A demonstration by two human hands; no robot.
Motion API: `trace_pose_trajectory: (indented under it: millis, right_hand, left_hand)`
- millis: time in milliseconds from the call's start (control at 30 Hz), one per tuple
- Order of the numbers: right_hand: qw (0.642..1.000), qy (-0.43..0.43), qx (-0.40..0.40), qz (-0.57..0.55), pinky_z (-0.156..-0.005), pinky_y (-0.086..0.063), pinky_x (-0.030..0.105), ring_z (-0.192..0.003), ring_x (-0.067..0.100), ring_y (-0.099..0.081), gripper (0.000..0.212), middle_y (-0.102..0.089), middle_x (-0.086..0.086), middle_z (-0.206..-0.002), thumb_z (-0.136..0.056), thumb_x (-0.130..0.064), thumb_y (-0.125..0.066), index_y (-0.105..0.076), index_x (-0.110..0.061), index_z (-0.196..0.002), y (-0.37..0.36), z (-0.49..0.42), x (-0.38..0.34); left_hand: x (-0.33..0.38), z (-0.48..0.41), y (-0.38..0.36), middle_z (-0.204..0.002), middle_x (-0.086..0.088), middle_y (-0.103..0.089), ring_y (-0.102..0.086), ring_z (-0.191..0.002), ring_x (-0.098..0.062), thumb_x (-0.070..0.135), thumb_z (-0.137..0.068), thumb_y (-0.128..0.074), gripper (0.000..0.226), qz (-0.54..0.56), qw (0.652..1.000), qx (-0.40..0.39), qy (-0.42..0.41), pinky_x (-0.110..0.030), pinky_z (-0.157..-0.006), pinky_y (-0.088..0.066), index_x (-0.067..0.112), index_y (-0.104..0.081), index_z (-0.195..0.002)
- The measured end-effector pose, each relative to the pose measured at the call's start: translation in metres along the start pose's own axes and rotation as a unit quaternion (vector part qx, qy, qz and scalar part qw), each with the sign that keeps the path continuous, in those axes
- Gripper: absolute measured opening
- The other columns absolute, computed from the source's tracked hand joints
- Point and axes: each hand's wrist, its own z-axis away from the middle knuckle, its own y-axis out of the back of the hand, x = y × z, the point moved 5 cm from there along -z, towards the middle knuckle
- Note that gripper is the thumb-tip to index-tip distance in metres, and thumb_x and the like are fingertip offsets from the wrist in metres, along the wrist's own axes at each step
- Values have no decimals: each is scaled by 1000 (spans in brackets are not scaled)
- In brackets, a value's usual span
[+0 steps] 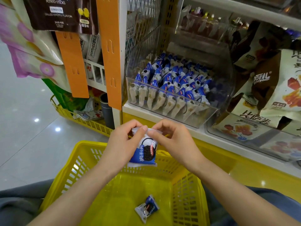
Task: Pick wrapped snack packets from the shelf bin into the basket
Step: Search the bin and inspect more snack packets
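Observation:
A blue and white wrapped snack packet (145, 152) hangs upright above the far rim of the yellow basket (84, 162). My left hand (121, 144) pinches its top seam from the left, and my right hand (172, 141) pinches the same seam from the right. Another packet of the same kind (147, 207) lies on the basket floor. The clear shelf bin (200, 115) behind my hands holds several rows of these packets (172, 84).
A second clear bin (254, 134) with larger snack bags sits to the right on the shelf. Orange hanging strips (110, 51) and a yellow wire rack (84, 121) stand to the left. Grey tiled floor (24, 128) lies at the left.

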Motion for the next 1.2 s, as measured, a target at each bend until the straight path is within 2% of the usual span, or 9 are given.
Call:
trace_pose_trajectory:
  millis: [100, 267, 433, 533, 600, 733, 900, 1033, 1200]
  right_hand:
    - [996, 46, 29, 68, -57, -42, 15, -66, -2, -55, 7, -62, -16, -68, -82, -28, -68, -64, -29, -75, 3, 2, -6]
    - [988, 62, 86, 110, -61, -41, 11, -75, -2, -58, 5, -64, -15, -73, -82, -30, -66, -65, -29, -77, 9, 3, -8]
    - [983, 49, 165, 61, -65, -49, 21, -82, 2, -60, 3, -65, -9, -83, -85, -22, -64, -64, -20, -82, 23, 1, -8]
    - [986, 99, 125, 56, -74, -51, 19, -88, 2, -60, 1, -63, -6, -91, -83, -17, -66, -66, -16, -82, 20, 2, -15]
    - [979, 155, 63, 120, -79, -50, 19, -93, 3, -58, 2, -61, -4, -97, -83, -16, -67, -68, -14, -83, 8, 7, -21]
    - [947, 213, -11, 241, -83, -44, 22, -101, 9, -54, 9, -59, -3, -105, -82, -24, -66, -67, -18, -89, -10, 15, -21]
    - [998, 29, 37, 45, -83, -45, 11, -98, -2, -55, 19, -57, -10, -106, -89, -26, -57, -51, -33, -105, -4, 6, -5]
    - [980, -129, -4, -155, -72, -53, 21, -88, 10, -64, 19, -68, 6, -105, -94, -20, -49, -60, -13, -108, -8, -1, 12]
    - [977, -127, 24, -169, -66, -55, 32, -70, 8, -64, 5, -65, 0, -90, -89, -14, -58, -56, -17, -92, -10, 0, 10]
  left_hand:
    - [-1, -2, 0, -59, 7, -54, -47, -58, -3, 27, -89, -55, 23, 12, 1000, -12, 18, -20, -53, -38, 25, -58, -67]
    - [-1, -4, 1, -74, 7, -63, -58, -70, -8, 25, -88, -58, 8, 1, 1000, 14, 24, -27, -64, -48, 23, -60, -80]
    - [-13, -2, 10, -75, 0, -61, -59, -70, -18, 14, -91, -55, 16, -63, 991, 59, 98, -31, -61, -50, 22, -58, -77]
    - [-18, 3, -5, -76, -10, -64, -60, -61, -18, 30, -99, -35, 38, 131, 952, -21, 277, -23, -46, -49, 12, -62, -80]
    - [-16, 5, -10, -78, -11, -67, -63, -66, -22, 41, -97, -30, 48, 238, 913, -36, 328, -25, -51, -53, 9, -63, -86]
    - [-18, 2, 0, -85, -9, -72, -67, -77, -19, 32, -92, -50, 28, 285, 921, 26, 264, -31, -69, -55, 11, -69, -92]
    - [-17, 0, 4, -91, 1, -74, -68, -89, -15, 26, -92, -52, 19, 213, 956, 29, 200, -36, -88, -48, 22, -70, -93]
    - [-8, 0, -3, -87, 7, -73, -67, -81, -3, 20, -92, -52, 12, 175, 975, 9, 135, -15, -72, -49, 22, -59, -102]
    - [-5, 2, 0, -103, 18, -55, -55, -90, 6, 23, -80, -67, 36, 4, 998, 47, 36, -9, -71, -46, 38, -42, -100]
